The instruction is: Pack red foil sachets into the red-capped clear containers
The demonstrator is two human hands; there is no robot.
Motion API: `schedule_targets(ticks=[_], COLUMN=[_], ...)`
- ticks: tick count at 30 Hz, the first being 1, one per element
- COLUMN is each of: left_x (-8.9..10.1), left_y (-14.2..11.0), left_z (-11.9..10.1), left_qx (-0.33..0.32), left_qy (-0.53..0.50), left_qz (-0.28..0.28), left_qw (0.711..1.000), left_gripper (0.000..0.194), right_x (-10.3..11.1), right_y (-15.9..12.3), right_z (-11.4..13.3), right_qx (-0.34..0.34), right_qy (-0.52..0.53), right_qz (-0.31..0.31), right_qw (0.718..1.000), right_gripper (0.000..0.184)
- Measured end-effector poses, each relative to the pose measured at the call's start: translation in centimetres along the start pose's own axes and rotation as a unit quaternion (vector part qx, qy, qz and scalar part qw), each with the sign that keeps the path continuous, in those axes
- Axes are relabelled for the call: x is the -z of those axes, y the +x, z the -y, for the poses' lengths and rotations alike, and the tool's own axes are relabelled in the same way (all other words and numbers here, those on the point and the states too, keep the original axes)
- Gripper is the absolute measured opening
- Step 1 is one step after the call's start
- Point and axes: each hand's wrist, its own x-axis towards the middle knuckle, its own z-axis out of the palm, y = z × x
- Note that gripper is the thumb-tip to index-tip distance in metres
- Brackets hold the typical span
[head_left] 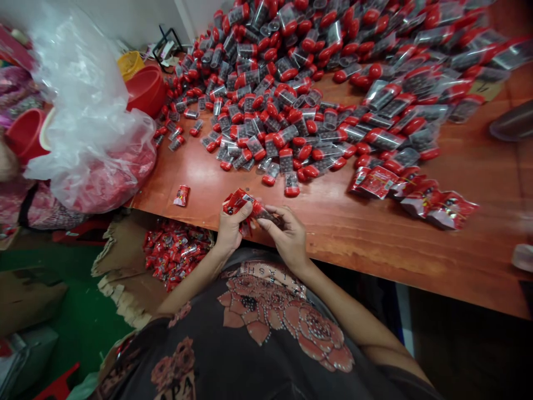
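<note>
Left hand (231, 226): thumb pressed down on a bunch of red printed wrappers (238, 201), pinching them against your curled fingers. Right hand (288, 232): thumb and forefinger closed on a dark, see-through tube (262, 213); your fingers hide its near end, so you can't tell how much you have hold of.

Handling, by judgement: the tube looks light and fairly stiff, smooth-walled, liable to slip or turn if your fingertips are damp. Take it by the sides near one end; a hard squeeze could dent the clear wall. The wrappers look thin, glossy and limp. Hold them near an edge and keep the pressure low, since they likely crease, slide over one another or tear.

Position: the tube lies between your hands, its far end against the wrappers, right of your left thumb. Both sit over the near edge of the table (353, 244). The heap of red-capped tubes (286, 160) lies just beyond your fingers; a lone red packet (181, 195) lies off to the left.
</note>
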Motion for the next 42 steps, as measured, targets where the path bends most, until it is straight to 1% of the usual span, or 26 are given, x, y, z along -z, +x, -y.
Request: schedule_targets(ticks=[2, 4, 6, 8, 11, 16, 19, 22, 25, 29, 32, 38, 42], left_x=[-0.1, -0.1, -0.1, -0.1, -0.2, -0.5, -0.9, -1.3, -1.2, -0.4, 0.2, -0.1, -0.5], left_y=[0.0, -0.1, -0.2, -0.3, -0.3, -0.6, -0.8, -0.9, -0.8, -0.6, -0.6, -1.2, -1.5], left_z=[0.1, 0.1, 0.1, 0.1, 0.2, 0.5, 0.4, 0.1, 0.0, 0.4, 0.8, 0.4, 0.2], left_qx=[0.001, -0.002, -0.013, -0.029, -0.049, -0.049, -0.024, 0.012, 0.045, 0.05, 0.046, 0.02, 0.018], left_qy=[-0.002, 0.0, 0.003, 0.012, 0.024, 0.014, -0.009, -0.042, -0.057, -0.058, -0.044, 0.019, -0.009], left_qz=[-0.018, -0.035, -0.046, -0.052, -0.062, -0.081, -0.078, -0.063, -0.042, 0.01, 0.025, -0.013, -0.011], left_qw=[1.0, 0.999, 0.999, 0.998, 0.997, 0.995, 0.997, 0.997, 0.997, 0.997, 0.998, 1.0, 1.0], left_gripper=[0.032, 0.03, 0.028, 0.028, 0.028, 0.03, 0.031, 0.032, 0.034, 0.031, 0.026, 0.024, 0.024], right_x=[0.3, 0.6, 0.8, 0.8, 0.7, 0.6, 0.6, 0.5, 0.3, 0.4, 0.5, 0.1, -0.2], right_y=[0.2, 0.2, 0.2, 0.1, -0.1, -0.6, -0.8, -0.9, -0.6, 0.2, 0.5, 0.2, 0.1], right_z=[0.1, 0.3, 0.4, 0.4, 0.3, 0.0, 0.0, 0.1, 0.2, 0.2, 0.1, 0.2, 0.3], right_qx=[0.033, 0.056, 0.075, 0.089, 0.089, 0.053, 0.023, -0.018, -0.08, -0.144, -0.157, -0.137, -0.123], right_qy=[-0.025, -0.05, -0.071, -0.08, -0.071, -0.036, -0.021, 0.019, 0.07, 0.087, 0.08, 0.024, 0.044], right_qz=[0.001, 0.014, 0.04, 0.06, 0.056, 0.057, 0.046, 0.027, 0.015, 0.023, 0.027, 0.03, 0.026], right_qw=[0.999, 0.997, 0.994, 0.991, 0.992, 0.996, 0.998, 0.999, 0.994, 0.986, 0.984, 0.99, 0.991], right_gripper=[0.027, 0.033, 0.041, 0.045, 0.045, 0.04, 0.037, 0.034, 0.035, 0.041, 0.043, 0.046, 0.044])
